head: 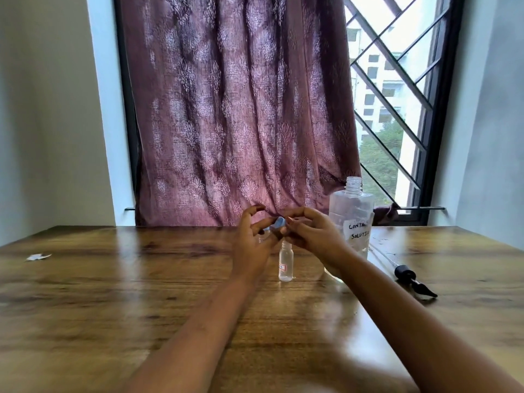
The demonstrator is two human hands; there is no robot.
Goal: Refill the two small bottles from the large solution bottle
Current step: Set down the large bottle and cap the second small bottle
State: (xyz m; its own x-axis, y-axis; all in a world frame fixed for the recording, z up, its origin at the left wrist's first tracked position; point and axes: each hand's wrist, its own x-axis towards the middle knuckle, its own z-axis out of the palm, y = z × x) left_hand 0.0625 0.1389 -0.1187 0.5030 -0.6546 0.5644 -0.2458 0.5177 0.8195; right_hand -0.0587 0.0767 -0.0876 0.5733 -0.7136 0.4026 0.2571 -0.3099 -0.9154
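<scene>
Setting: wooden desk [113,293] set against a window, with a purple patterned curtain [235,109] drawn over most of it and a diagonal grille on the uncovered part.

Hands: left hand [252,245] and right hand [312,236] meet above the middle of the desk, fingertips together.

Grip: both hands pinch a small blue cap [279,222] between their fingertips; whether it is being twisted or just held cannot be told, as the fingers are motion-blurred.

Small bottle: one clear small bottle [285,263] stands upright directly beneath the grip, neck uncovered, a little liquid showing at its base.

Second small bottle: a bit of clear plastic shows behind the left hand's fingers, perhaps the other bottle; too hidden to be sure.

Large bottle: clear solution bottle [351,214] with a handwritten label stands just to the right of the grip, behind the right wrist, its mouth open.

Pump: black pump head with its tube [408,276] lies on the desk well to the right of the grip.

Scrap: small white scrap [38,256] lies far to the left.

Step in hand: probably handling the cap of a small bottle, either freeing it before filling or readying it to close.

Doing it well: keep the cap pinched lightly, lower it straight onto the neck below, steady the bottle's body with one hand while turning, and keep the right forearm away from the open large bottle.
</scene>
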